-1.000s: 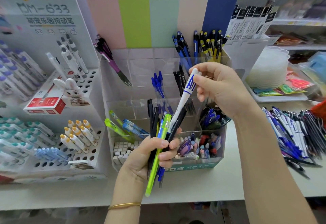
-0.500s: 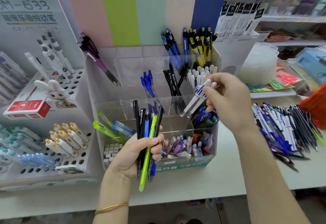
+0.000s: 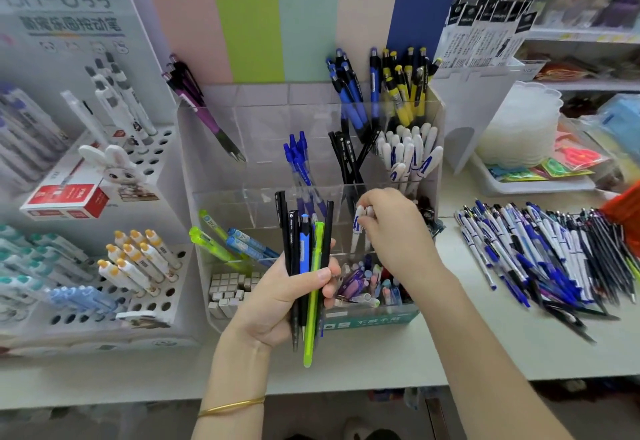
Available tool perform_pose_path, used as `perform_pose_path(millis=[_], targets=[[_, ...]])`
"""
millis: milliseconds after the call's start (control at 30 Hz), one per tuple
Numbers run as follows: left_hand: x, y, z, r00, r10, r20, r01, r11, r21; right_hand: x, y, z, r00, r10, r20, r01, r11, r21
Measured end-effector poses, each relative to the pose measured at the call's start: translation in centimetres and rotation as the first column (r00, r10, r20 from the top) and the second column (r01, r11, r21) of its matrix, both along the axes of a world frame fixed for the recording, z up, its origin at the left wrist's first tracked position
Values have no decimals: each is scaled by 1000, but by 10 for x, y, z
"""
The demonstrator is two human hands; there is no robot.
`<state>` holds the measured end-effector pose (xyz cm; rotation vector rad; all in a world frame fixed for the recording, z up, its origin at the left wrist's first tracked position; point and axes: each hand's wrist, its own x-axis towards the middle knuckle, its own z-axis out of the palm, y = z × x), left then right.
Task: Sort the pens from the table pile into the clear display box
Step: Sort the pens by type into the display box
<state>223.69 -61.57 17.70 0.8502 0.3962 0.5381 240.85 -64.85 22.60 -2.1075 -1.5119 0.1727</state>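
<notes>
**Entry: pen sorting, partway done, much stock unsorted.**

**Landmark.** Clear display box (image 3: pixel 263 117), tiered, with clear partitions, standing on the counter (image 3: pixel 398 353).

**Left hand** (image 3: pixel 273 304). Fingers and thumb curled round a bundle of pens (image 3: pixel 304 249) in black, blue and green. The bundle is held upright just in front of the box's front centre.

**Right hand** (image 3: pixel 394 235). Fingertips pinch white-and-blue pens (image 3: pixel 358 228), one or two, count unclear. They are at the box's right half, in front of and below its compartment of white-capped pens (image 3: pixel 405 152). The hand hides whether their tips are already inside a compartment.

**Pile** (image 3: pixel 554 256). Mixed pens lying on the counter to the right of the box, apart from it.

**Hazards, as judged:**
1. Misfiling. The partitions are transparent and the right hand hides the pens' tips. The pens could drop into a row in front of their matching kind.
2. Slip. The lime-green pen (image 3: pixel 311 335) hangs lower than the rest of the bundle. A slack grip would let it slide onto the counter in front of the box.
3. Snag. The bundle's tops stand close to the box's front wall. A careless lift could catch the rim.
4. Knock. The right forearm crosses the box's front right corner. A sweep could shove the box or its loose small items.
5. Roll. Round barrels in the pile may scatter when the next pen is pulled out.
</notes>
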Motion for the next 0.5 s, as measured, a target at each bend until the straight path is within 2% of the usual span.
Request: perform_pose_path(millis=[100, 333, 433, 500], targets=[[0, -2, 0, 1000, 16, 7, -17, 999, 47, -2, 6, -5, 1000, -11, 8, 12, 995, -100], [1, -5, -2, 999, 11, 35, -14, 997, 76, -9, -1, -9, 997, -78, -24, 77, 996, -54], [0, -5, -2, 999, 19, 32, -22, 995, 100, -14, -12, -3, 993, -97, -69, 105, 986, 127], [0, -5, 0, 998, 55, 1, -55, 992, 111, -20, -18, 8, 972, -8, -234, 78, 953, 291]])
